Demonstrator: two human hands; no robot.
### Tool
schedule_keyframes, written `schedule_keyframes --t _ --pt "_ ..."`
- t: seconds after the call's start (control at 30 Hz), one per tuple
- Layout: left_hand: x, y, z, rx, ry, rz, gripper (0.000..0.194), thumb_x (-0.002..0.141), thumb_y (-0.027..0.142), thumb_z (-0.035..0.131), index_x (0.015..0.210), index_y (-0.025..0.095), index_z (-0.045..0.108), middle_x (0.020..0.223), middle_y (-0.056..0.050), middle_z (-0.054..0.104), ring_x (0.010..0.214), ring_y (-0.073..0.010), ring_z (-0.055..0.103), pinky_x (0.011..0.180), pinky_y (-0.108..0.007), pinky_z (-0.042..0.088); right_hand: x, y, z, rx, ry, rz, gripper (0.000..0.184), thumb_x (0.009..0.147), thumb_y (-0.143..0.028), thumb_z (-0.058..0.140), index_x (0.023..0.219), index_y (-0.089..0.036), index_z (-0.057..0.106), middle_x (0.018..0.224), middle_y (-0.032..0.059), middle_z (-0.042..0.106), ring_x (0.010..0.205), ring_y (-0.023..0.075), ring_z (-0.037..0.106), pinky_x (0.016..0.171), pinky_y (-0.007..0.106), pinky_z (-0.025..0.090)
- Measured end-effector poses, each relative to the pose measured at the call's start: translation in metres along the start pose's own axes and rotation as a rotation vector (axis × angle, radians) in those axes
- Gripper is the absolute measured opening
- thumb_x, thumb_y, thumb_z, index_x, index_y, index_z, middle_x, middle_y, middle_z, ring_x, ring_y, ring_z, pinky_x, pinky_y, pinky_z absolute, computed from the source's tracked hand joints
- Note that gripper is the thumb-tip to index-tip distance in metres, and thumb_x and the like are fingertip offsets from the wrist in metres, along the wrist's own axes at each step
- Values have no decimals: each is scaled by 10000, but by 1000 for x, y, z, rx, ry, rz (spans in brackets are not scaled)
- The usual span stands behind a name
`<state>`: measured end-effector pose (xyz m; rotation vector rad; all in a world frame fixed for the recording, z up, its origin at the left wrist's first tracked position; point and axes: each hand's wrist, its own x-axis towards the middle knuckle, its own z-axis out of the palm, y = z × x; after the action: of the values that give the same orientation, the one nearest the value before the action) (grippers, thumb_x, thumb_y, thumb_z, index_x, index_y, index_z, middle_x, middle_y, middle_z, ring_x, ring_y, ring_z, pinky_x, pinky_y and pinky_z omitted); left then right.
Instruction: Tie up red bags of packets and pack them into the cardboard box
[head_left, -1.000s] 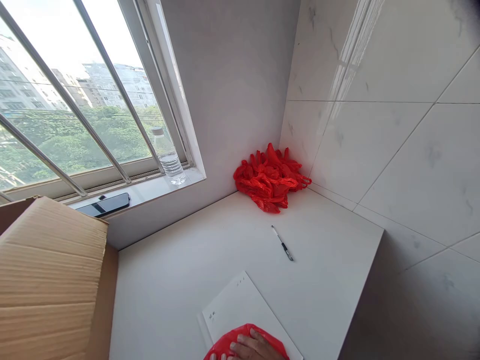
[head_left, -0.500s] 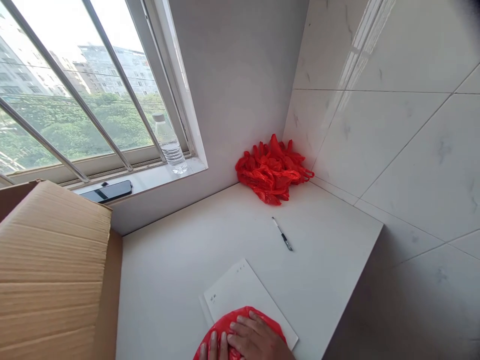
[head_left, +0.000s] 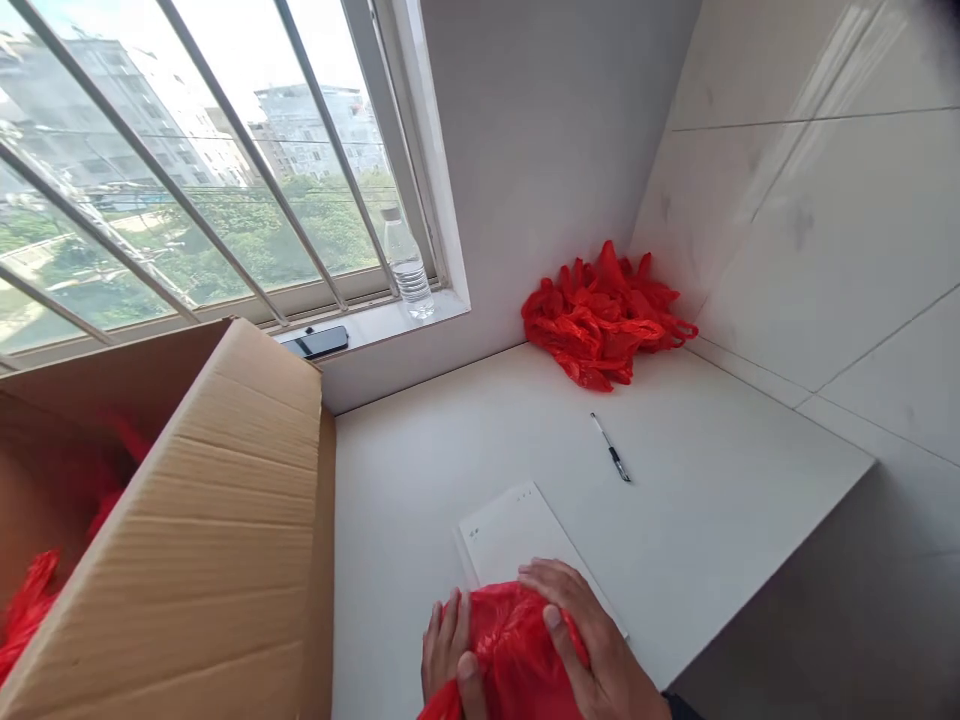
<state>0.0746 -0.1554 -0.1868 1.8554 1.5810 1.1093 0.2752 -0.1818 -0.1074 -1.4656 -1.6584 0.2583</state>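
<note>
A red plastic bag [head_left: 517, 640] is bunched between my two hands at the bottom of the view, over the near part of a white paper booklet [head_left: 517, 525]. My left hand [head_left: 450, 650] grips its left side, fingers on top and thumb toward me. On the right side my right hand [head_left: 589, 635] curls round it, with the thumb pressed on the near face. Whether anything is inside the bag cannot be made out. Beyond the booklet a black-and-clear pen [head_left: 611, 448] lies on the white table [head_left: 405, 450].
An open cardboard box [head_left: 225, 520] stands at the left, with red plastic bags [head_left: 34, 610] inside. More red bags [head_left: 600, 320] are heaped in the far corner. On the window sill are a water bottle [head_left: 411, 270] and a phone [head_left: 319, 342]. The table's edge runs along the right.
The view has swung left, showing more of the box's inside. My hands, flat on the bag before, now hold it from both sides, and more of the bag shows.
</note>
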Motion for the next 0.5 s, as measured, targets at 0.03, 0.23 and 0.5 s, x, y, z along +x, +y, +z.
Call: schedule_keyframes --t 0.03,0.23,0.5 --pt "1 14 -8 -32 5 -73 494 1104 345 270 1470 283 596 1531 -47 603 1540 -267 382 1281 -563 281 0 -5 -7 49 -2 68 369 1111 -335 386 1415 -278 586 1324 40 724 1251 183 676 1059 304 589" --pt "30 79 -53 -7 -55 -202 501 1092 472 318 1444 268 610 1494 -61 621 1501 -259 411 1287 -570 229 -16 -8 -19 91 -26 97 392 1117 -344 321 1114 -284 708 1058 73 751 997 227 739 824 348 665" --pt "28 83 -57 25 16 -306 569 1090 521 261 1507 253 539 1576 -106 502 1479 -250 439 1240 -473 339 -19 -20 -12 17 -268 -31 436 1098 -324 409 1527 -290 481 1569 42 524 1468 255 471 1141 443 541"
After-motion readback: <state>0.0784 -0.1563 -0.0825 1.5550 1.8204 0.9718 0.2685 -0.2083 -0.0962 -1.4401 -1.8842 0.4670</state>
